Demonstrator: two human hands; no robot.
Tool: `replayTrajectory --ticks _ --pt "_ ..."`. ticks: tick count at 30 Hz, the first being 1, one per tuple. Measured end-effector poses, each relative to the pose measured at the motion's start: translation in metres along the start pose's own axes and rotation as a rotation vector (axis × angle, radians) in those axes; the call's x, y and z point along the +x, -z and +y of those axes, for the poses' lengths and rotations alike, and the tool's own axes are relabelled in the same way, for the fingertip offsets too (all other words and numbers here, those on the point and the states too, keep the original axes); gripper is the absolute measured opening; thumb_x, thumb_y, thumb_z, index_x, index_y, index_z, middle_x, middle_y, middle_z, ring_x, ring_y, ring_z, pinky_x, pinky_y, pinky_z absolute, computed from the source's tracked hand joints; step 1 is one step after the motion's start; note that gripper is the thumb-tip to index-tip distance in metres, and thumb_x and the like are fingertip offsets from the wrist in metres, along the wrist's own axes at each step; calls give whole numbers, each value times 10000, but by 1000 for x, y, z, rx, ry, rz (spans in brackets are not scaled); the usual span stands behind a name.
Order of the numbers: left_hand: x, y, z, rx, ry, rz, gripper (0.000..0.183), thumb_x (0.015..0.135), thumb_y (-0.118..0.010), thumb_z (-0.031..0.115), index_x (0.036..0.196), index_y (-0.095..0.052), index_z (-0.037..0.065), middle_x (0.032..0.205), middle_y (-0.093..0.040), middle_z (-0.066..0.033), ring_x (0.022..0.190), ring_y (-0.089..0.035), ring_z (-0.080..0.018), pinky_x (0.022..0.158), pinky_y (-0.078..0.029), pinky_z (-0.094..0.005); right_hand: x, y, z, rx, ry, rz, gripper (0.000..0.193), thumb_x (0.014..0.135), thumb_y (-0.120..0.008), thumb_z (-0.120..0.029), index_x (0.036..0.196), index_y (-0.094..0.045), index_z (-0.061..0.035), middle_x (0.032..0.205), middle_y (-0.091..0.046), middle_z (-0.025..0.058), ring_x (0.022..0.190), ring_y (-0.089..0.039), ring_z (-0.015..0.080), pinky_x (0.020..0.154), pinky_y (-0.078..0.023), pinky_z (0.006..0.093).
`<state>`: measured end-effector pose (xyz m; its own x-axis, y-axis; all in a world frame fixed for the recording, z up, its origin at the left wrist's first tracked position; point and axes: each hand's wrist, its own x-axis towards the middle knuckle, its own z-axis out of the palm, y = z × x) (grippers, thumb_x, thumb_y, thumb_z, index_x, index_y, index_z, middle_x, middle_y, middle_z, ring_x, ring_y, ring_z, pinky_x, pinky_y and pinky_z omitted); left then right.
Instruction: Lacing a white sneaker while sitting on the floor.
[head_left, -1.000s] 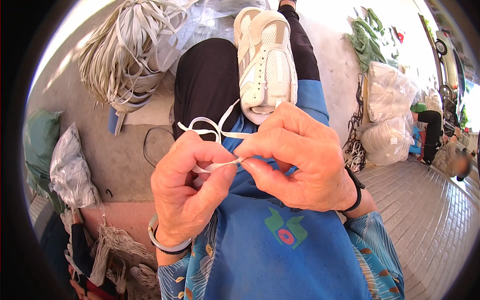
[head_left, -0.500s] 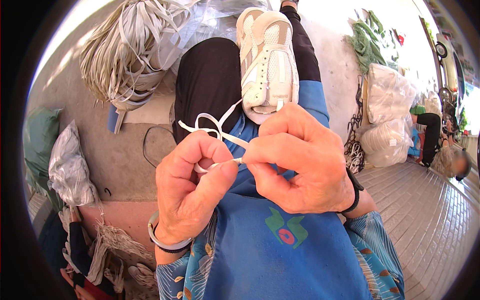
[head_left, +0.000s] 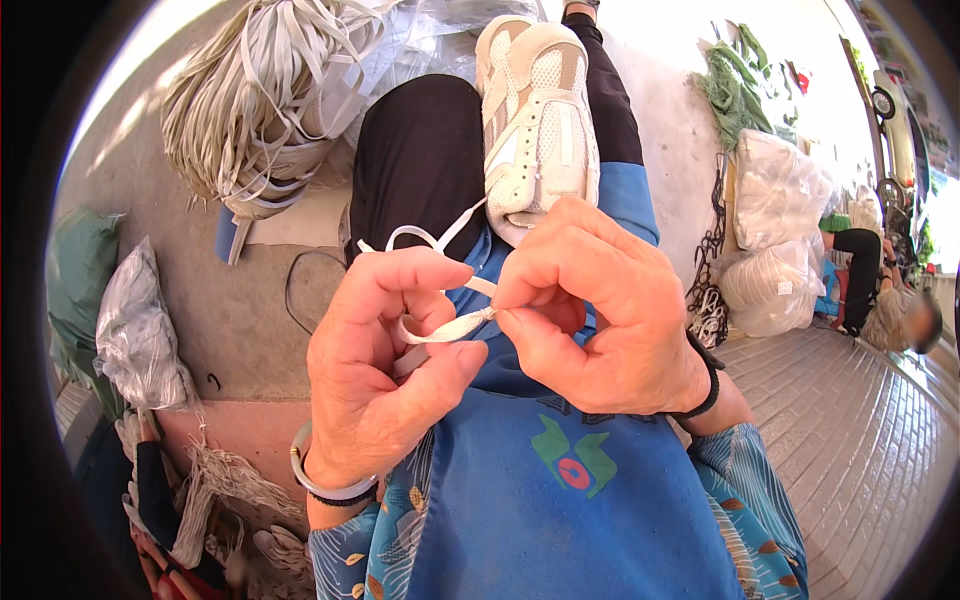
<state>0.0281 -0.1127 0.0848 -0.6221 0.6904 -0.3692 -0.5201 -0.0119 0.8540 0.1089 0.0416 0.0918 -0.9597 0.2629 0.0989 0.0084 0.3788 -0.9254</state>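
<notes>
A white flat shoelace (head_left: 455, 328) stretches between my two hands, with a small knot at the right fingertips. My right hand (head_left: 615, 315) pinches it by thumb and forefinger. The lace loops around the curled fingers of my left hand (head_left: 385, 360), whose thumb and forefinger are apart; how the other fingers grip it is partly hidden. A loose loop and end of lace lie beyond the left hand, over my dark trouser leg (head_left: 415, 150). Just past my right hand, white and beige mesh sneakers (head_left: 540, 150) rest overlapping on my lap, the toe ends partly covered.
A big bundle of pale laces (head_left: 245, 110) hangs at the far left. Clear plastic bags (head_left: 145, 330) and a green sack (head_left: 80, 290) lie at left. Packed white bundles (head_left: 780, 190) stand at right, near dark cords (head_left: 710, 270). Another person (head_left: 900, 320) sits at far right.
My left thumb and forefinger have spread apart, showing the lace and its knot between the hands. My right hand has shifted slightly, still pinching the lace.
</notes>
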Motion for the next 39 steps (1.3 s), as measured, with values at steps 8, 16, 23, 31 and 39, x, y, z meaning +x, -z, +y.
replayTrajectory --ticks 8,16,23,31,39 --pt "6 10 -10 512 -443 47 191 706 -675 -72 856 -672 47 773 -574 -22 480 -340 -13 430 -266 -183 0 -1 0 95 -75 -24 166 671 -602 108 770 -578 -23 735 -499 20 517 -412 30 429 -303 188" --pt "3 12 -11 476 -367 5 181 751 -677 -34 919 -679 33 675 -542 5 495 -377 -25 439 -276 -181 -1 -2 -2 63 -63 -12 174 663 -599 114 762 -572 -26 733 -494 22 514 -407 31 428 -301 189" --pt "-1 10 -5 462 -326 14 167 774 -673 -17 938 -674 16 692 -594 -6 519 -432 -15 469 -338 -164 0 -3 -3 31 -10 7 173 661 -593 116 760 -571 -24 726 -491 25 508 -409 38 425 -300 193" --pt "0 14 -6 561 -472 -29 186 811 -649 -13 996 -645 6 731 -658 -53 583 -559 -41 521 -419 -174 0 -3 -2 19 -2 -2 169 662 -594 112 764 -573 -21 733 -494 31 516 -421 42 420 -309 193" --pt "-1 12 -5 558 -366 -4 131 823 -645 -1 954 -643 -14 721 -646 -36 584 -548 -34 513 -412 -169 -1 -3 -2 2 13 7 160 670 -595 105 771 -575 -18 743 -496 33 516 -433 40 421 -324 194"
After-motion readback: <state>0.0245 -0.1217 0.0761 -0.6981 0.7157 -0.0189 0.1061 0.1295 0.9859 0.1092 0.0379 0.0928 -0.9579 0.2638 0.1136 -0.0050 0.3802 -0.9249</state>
